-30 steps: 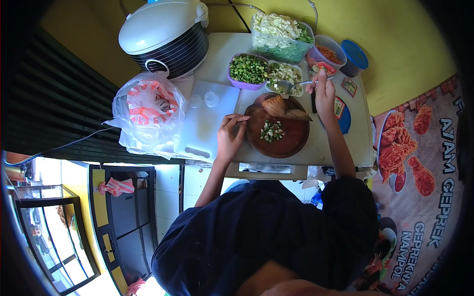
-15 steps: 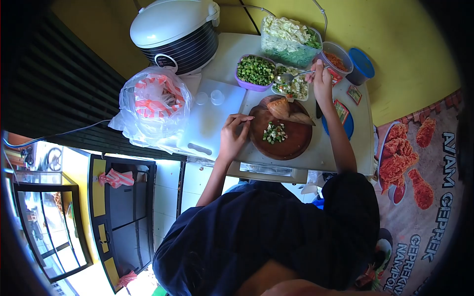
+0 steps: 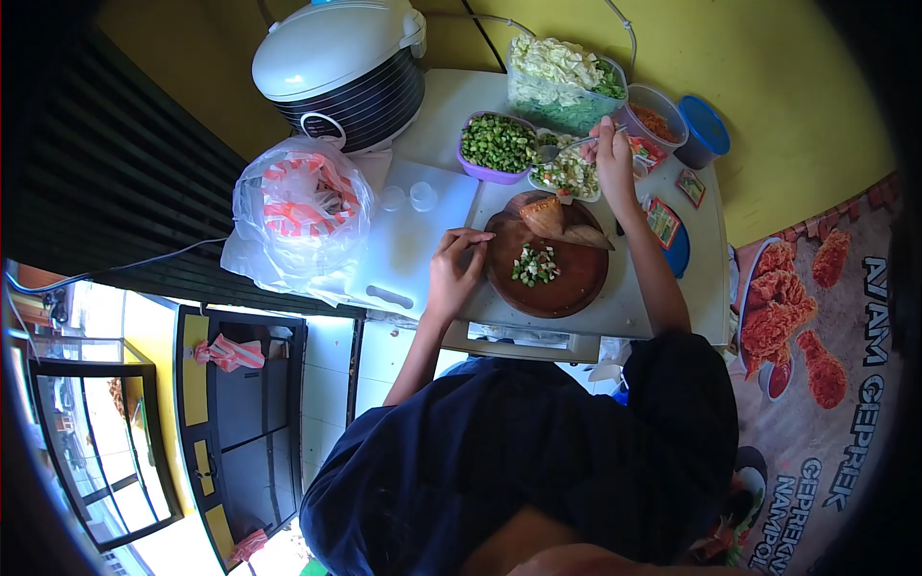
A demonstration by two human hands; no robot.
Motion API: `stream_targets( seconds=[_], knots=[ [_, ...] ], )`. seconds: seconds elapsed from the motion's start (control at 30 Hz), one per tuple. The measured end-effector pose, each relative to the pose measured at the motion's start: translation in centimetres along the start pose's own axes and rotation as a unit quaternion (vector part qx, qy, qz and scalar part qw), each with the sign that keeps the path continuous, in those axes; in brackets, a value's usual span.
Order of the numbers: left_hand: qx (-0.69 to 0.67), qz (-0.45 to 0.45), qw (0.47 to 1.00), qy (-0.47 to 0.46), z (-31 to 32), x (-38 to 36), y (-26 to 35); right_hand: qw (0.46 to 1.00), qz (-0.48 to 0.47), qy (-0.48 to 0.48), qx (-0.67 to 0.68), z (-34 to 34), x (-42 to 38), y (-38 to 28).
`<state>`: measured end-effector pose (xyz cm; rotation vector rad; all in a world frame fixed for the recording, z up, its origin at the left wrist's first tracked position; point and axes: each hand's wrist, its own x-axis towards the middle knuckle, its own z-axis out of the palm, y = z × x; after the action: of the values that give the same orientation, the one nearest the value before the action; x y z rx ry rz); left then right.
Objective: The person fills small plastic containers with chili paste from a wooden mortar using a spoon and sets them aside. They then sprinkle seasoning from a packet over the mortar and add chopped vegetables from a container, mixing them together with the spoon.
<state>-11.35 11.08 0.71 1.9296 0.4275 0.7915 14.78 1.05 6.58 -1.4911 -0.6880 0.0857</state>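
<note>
A round, shallow wooden mortar (image 3: 567, 293) holds a small heap of chopped vegetables (image 3: 534, 266). Across its far side lies a wooden pestle (image 3: 545, 219). The fingertips and thumb of my left hand (image 3: 457, 271) grip the mortar's left rim. My right hand (image 3: 609, 152), past the mortar, is closed around the handle of a metal spoon (image 3: 548, 153). The spoon's bowl is over a white tub (image 3: 567, 180) of diced vegetables, at its left side; whether it carries anything is too small to tell.
A purple tub (image 3: 495, 175) of chopped green beans, a clear container (image 3: 557, 106) of shredded cabbage and a tub of shredded carrot (image 3: 655, 120) stand at the back. A blue-lidded jar (image 3: 704, 130) is beside them. Leftward are a white cutting board (image 3: 413, 250), a plastic bag (image 3: 298, 216) and a rice cooker (image 3: 341, 72).
My right hand has shifted slightly left with the spoon, its bowl now nearer the tub's left side. My left hand stays at the mortar's rim. The view has tilted a little.
</note>
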Motion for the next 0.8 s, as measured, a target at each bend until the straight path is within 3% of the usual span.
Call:
stream_targets(
  seconds=[0.33, 0.43, 0.63, 0.8],
  knots=[
    [-0.07, -0.055, 0.995, 0.034, 0.4, 0.7, 0.0, 0.999, 0.032, -0.015, 0.032, -0.6, -0.1, 2.5],
    [-0.006, -0.051, 0.999, 0.004, 0.3, 1.6, 0.2, 0.998, 0.035, -0.014, 0.04, -0.2, -0.5, 2.1],
    [0.103, 0.07, 0.982, 0.139, 3.3, 5.4, 1.9, 0.999, 0.038, -0.021, 0.032, -0.3, -0.4, 2.3],
    [0.122, 0.051, 0.978, 0.16, 6.7, 9.0, 0.7, 0.997, 0.044, -0.035, 0.054, -0.3, -0.1, 2.4]
  ],
)
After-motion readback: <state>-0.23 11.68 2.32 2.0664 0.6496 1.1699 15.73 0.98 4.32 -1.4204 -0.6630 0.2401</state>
